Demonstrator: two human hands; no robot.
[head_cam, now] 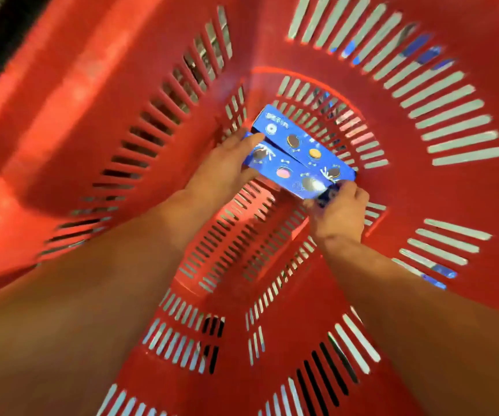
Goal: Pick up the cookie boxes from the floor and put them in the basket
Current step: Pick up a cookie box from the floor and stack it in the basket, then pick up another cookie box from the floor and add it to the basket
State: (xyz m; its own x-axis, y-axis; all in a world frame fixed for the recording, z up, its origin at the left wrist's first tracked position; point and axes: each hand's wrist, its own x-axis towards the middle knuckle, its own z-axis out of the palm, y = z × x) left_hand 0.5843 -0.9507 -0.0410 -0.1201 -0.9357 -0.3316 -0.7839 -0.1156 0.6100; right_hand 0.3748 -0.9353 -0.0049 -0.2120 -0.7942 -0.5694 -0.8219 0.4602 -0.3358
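A: Where are the two blue cookie boxes (299,156)?
B: Side by side, deep in the red basket (422,190).
A: Who holds them?
B: The left hand (224,166) has its grip on one end. The right hand (339,213) pinches the other end.

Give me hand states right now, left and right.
Left hand: grips the left end of the blue cookie boxes, inside the red basket.
Right hand: grips their right end.
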